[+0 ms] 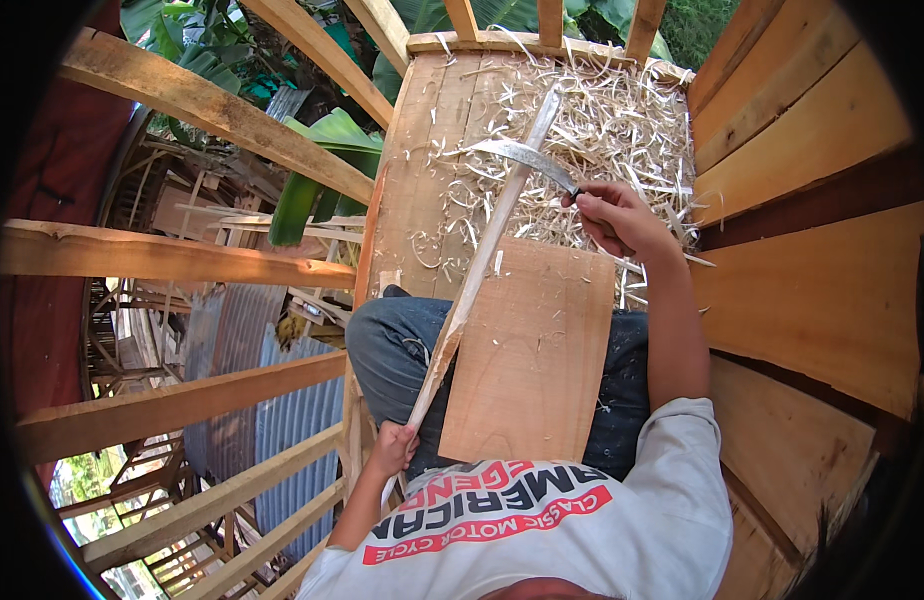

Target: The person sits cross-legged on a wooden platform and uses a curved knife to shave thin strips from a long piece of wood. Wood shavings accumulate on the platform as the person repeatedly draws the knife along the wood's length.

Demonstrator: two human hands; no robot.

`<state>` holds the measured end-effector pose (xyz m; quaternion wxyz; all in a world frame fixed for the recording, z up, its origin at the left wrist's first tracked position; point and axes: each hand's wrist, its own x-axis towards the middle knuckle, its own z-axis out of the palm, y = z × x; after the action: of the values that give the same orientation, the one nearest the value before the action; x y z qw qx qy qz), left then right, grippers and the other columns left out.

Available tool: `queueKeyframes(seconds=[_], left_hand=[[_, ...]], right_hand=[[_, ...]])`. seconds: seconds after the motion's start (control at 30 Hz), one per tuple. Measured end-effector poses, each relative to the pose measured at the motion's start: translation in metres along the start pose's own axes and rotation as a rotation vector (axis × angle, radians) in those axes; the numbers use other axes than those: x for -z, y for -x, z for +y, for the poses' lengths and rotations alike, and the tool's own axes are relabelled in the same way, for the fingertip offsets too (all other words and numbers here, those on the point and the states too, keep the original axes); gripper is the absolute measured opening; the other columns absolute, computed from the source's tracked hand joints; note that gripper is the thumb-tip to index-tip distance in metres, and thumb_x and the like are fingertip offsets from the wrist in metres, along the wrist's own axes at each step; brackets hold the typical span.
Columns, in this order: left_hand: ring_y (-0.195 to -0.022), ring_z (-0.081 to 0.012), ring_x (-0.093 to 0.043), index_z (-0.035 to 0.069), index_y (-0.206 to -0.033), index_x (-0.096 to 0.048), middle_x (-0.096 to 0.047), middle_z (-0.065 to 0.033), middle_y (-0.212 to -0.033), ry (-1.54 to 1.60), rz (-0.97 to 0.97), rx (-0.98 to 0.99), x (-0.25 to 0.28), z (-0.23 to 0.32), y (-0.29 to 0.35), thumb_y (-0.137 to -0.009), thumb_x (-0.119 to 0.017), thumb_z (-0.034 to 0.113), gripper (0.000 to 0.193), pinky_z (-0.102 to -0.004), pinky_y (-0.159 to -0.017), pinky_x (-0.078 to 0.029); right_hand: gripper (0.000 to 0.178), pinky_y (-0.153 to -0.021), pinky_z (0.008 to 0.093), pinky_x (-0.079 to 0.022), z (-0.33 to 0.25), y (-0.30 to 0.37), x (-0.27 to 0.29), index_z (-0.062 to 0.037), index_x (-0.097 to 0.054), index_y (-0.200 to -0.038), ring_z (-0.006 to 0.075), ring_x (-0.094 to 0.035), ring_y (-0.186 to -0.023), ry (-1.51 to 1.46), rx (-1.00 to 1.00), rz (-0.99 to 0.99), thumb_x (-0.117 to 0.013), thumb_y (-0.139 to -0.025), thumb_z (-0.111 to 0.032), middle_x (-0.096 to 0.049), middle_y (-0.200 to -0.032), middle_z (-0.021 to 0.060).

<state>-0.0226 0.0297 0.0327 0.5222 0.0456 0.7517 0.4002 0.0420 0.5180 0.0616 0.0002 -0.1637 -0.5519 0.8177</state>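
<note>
Stick (482, 250) runs from six toward twelve; my left hand (394, 447) grips its near end, my right hand (617, 215) closed around the knife (527, 157). Shavings (612, 120) piled at twelve suggest much carving done, though I judge more remains.

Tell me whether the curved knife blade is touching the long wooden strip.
Touching. The head view shows the curved knife blade, held in the right hand, lying across the long wooden strip with no gap where they cross; the left hand grips the strip's near end.

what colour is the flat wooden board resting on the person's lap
The flat wooden board is a light reddish tan, seen best in the head view.
</note>
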Motion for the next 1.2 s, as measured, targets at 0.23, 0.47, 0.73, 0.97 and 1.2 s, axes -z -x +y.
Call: queueKeyframes(seconds=[0.23,0.47,0.73,0.97,1.2], left_hand=[[-0.036,-0.0081,-0.041,0.006,-0.052,-0.044,-0.042,-0.0003,-0.045,0.030,-0.035,-0.169,0.006,-0.023,-0.001,-0.084,-0.048,0.065,0.067,-0.0227,-0.034,-0.033],[-0.036,-0.0090,-0.041,0.005,-0.054,-0.045,-0.042,-0.0007,-0.046,0.027,-0.011,-0.012,0.009,-0.010,0.003,-0.083,-0.046,0.067,0.069,-0.0225,-0.034,-0.034],[-0.038,-0.0086,-0.042,0.005,-0.058,-0.046,-0.042,-0.0005,-0.050,0.041,-0.116,0.029,0.019,0.004,0.005,-0.086,-0.045,0.065,0.066,-0.0235,-0.034,-0.034],[-0.041,-0.0061,-0.037,0.009,-0.060,-0.040,-0.037,0.0026,-0.052,0.207,-0.427,0.118,0.039,0.006,0.000,-0.073,-0.052,0.076,0.069,-0.0209,-0.037,-0.029],[-0.041,-0.0060,-0.037,0.010,-0.059,-0.040,-0.038,0.0025,-0.051,0.233,-0.467,0.124,0.037,0.010,-0.006,-0.085,-0.050,0.063,0.059,-0.0210,-0.037,-0.029]], right_hand=[[0.019,-0.029,0.0193,-0.025,-0.016,0.016,0.024,-0.0083,-0.051,-0.093,0.0030,-0.032,-0.035,-0.298,0.061,0.066,-0.047,-0.096,-0.027,-0.037,-0.055,-0.0054],[0.016,-0.028,0.0202,-0.028,-0.005,0.004,0.002,-0.0076,-0.047,-0.096,0.0046,-0.036,-0.034,-0.254,0.125,0.166,-0.051,-0.094,-0.024,-0.038,-0.054,-0.0045],[0.019,-0.038,0.0240,-0.037,0.008,-0.008,-0.019,-0.0046,-0.050,-0.101,0.0075,-0.048,-0.044,0.222,0.265,0.292,-0.051,-0.094,-0.022,-0.050,-0.057,0.0001],[0.031,-0.052,0.0392,-0.044,0.017,-0.007,-0.044,-0.0033,-0.058,-0.083,0.0311,-0.058,-0.054,0.982,0.368,0.512,-0.056,-0.090,-0.033,-0.058,-0.060,0.0144],[0.043,-0.048,0.0392,-0.045,0.041,0.007,-0.070,-0.0051,-0.055,-0.064,0.0309,-0.057,-0.050,1.240,0.329,0.480,-0.058,-0.087,-0.042,-0.055,-0.052,0.0129]])
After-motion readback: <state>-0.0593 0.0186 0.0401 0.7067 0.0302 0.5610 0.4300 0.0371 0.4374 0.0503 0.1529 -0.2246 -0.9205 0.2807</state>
